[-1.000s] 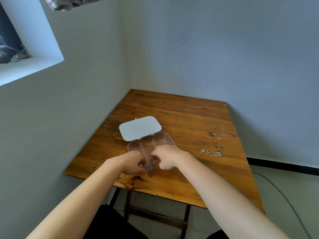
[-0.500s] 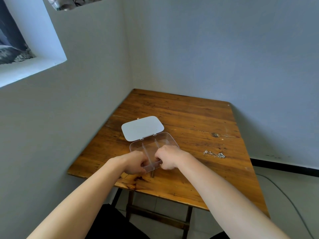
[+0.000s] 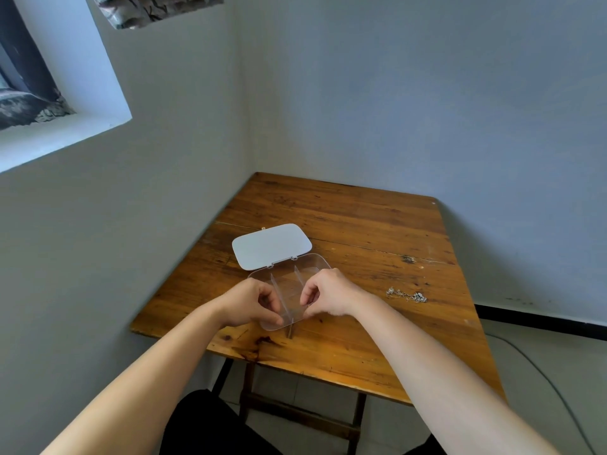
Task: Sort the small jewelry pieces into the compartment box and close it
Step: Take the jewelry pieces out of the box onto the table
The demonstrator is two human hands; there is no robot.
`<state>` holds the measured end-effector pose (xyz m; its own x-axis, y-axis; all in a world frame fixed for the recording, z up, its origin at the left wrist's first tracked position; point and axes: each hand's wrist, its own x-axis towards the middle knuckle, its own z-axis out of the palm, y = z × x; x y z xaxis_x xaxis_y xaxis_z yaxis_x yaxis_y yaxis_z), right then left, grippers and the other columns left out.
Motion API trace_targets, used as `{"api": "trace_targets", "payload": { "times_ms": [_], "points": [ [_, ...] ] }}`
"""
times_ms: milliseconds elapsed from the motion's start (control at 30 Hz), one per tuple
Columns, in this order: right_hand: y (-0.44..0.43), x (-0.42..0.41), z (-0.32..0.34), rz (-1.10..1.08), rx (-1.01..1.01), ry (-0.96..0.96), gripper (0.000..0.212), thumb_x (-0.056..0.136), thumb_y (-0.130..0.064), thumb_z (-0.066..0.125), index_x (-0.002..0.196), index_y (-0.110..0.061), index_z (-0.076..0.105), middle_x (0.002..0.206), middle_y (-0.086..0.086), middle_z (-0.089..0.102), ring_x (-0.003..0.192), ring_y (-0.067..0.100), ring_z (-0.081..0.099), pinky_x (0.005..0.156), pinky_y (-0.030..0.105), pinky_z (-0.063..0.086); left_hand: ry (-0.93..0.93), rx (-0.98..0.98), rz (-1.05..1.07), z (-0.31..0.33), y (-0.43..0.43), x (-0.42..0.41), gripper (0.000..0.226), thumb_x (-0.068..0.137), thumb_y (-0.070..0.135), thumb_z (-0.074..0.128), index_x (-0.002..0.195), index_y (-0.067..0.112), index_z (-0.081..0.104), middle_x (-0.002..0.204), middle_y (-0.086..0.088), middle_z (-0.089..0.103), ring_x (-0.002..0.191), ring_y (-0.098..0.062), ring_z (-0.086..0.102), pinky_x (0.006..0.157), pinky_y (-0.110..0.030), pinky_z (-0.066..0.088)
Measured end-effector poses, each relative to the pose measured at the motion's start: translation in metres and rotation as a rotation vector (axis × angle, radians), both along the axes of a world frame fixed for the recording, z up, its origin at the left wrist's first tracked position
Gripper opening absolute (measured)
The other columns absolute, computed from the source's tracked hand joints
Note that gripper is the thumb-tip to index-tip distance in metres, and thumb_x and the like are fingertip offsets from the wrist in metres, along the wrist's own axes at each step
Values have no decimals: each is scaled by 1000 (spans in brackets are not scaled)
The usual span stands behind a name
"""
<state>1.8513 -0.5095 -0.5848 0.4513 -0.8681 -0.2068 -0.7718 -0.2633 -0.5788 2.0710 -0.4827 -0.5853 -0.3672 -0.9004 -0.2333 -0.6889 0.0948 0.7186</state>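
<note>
A clear compartment box (image 3: 290,274) lies open on the wooden table (image 3: 361,218), its white lid (image 3: 271,246) folded flat behind it. Two dividers split the tray into sections that look empty. My left hand (image 3: 246,305) curls its fingers on the box's near left corner. My right hand (image 3: 331,292) pinches at the near right rim. I cannot tell whether any small piece sits between the fingertips. A silver chain with a small pendant (image 3: 407,295) lies on the table, well to the right of the box and clear of both hands.
The table stands in a room corner, with walls close behind it and on its left. A window recess (image 3: 65,103) is high on the left wall. A cable (image 3: 542,372) runs across the floor at the right. The near table edge is just below the box.
Both hands have drawn apart from the middle of the box to its near corners, baring the dividers. The chain has not moved.
</note>
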Motion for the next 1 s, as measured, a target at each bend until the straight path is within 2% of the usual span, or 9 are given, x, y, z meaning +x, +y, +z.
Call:
{"api": "trace_targets", "payload": {
  "times_ms": [133,267,400,533,667,733,833,1000],
  "points": [
    [2,-6,3,-39,28,-53,19,71,-24,90,75,-36,76,85,-17,71,80,1,64,66,16,47,76,32,69,5,0,1,13,72,22,87,76,21,75,77,7,75,68,-3,67,58,-12,48],
    [4,-10,5,-85,40,-127,17,74,-24,88,74,-38,78,84,-17,73,83,2,66,68,16,49,98,-16,147,2,3,-2,12,73,20,86,76,22,75,76,8,75,69,-5,69,58,-13,49],
    [5,-17,6,-149,42,-251,17,76,-25,87,71,-39,78,85,-16,75,87,4,67,76,22,53,88,-47,173,-4,7,-6,13,73,18,86,76,22,73,75,10,74,70,-5,69,58,-15,50],
    [7,-22,11,-260,18,-436,14,80,-19,84,87,-30,78,89,-8,75,89,11,70,83,30,59,97,-83,232,-4,9,-10,14,72,16,86,76,18,73,75,2,75,70,-10,70,59,-18,54],
    [7,-27,26,-373,-18,-614,18,87,-13,76,101,-24,74,92,-1,75,86,15,73,74,27,61,129,-219,367,8,6,-17,17,72,19,88,75,19,71,70,1,73,60,-7,67,52,-14,48],
    [7,-31,37,-431,-81,-680,18,89,-11,74,102,-23,73,93,1,74,85,15,73,73,27,62,178,-282,409,20,4,-22,17,73,18,87,77,19,71,71,-1,72,60,-9,66,53,-19,52],
    [11,-42,55,-500,-164,-813,19,91,-8,70,103,-23,70,94,3,72,83,14,74,73,27,61,255,-362,444,38,2,-33,18,73,16,87,83,16,71,76,-2,72,67,-14,68,63,-29,59],
    [23,-75,91,-582,-264,-1046,21,91,-7,72,105,-23,71,98,7,71,88,15,75,75,25,59,433,-397,428,69,2,-65,15,77,10,83,85,16,71,81,-5,76,74,-22,74,71,-36,62]
  ]
}}
